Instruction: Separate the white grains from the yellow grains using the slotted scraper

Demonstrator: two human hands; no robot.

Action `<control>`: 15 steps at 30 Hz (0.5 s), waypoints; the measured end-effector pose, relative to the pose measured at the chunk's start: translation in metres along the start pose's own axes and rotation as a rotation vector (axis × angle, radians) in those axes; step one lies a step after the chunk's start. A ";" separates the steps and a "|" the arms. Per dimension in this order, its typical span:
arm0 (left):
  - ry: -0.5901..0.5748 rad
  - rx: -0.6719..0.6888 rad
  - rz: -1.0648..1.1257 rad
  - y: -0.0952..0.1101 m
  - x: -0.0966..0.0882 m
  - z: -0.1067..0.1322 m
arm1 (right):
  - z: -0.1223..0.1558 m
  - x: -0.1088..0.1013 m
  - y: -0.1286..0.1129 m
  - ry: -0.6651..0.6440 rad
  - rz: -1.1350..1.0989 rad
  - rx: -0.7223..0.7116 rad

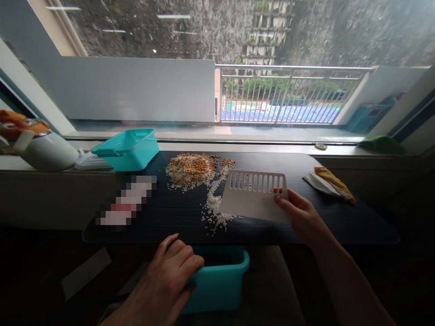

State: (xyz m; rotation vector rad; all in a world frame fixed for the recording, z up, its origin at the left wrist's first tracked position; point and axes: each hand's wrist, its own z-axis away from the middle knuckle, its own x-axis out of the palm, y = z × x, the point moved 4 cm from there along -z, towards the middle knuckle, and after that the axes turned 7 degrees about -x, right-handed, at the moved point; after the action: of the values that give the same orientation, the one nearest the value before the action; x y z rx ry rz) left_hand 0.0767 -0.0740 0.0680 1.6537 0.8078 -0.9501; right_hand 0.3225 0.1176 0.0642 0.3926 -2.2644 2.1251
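My right hand pinches the white slotted scraper, which rests on the table beside a trail of rice. My left hand clasps the rim of the teal tub below the table's near edge. A pile of rice and beans lies farther back.

The left hand, palm down at 7 o'clock, curls its fingers closed. The right hand, forearm entering from 5 o'clock, pinches thumb against fingers, pointing toward 10 o'clock.
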 end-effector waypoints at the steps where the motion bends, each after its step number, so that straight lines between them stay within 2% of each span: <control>1: -0.007 0.005 -0.003 0.000 0.000 0.000 | 0.000 0.001 0.001 -0.005 0.011 -0.002; 7: 0.033 -0.011 0.028 -0.002 0.000 0.001 | 0.003 0.004 0.003 -0.049 0.052 0.028; 15: 0.021 -0.011 -0.007 0.000 -0.001 -0.001 | 0.003 0.009 0.004 -0.072 0.049 0.012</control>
State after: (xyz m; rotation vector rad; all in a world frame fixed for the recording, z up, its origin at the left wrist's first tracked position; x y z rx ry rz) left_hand 0.0763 -0.0727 0.0688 1.6546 0.8322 -0.9331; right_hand 0.3132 0.1133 0.0620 0.4255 -2.3241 2.1829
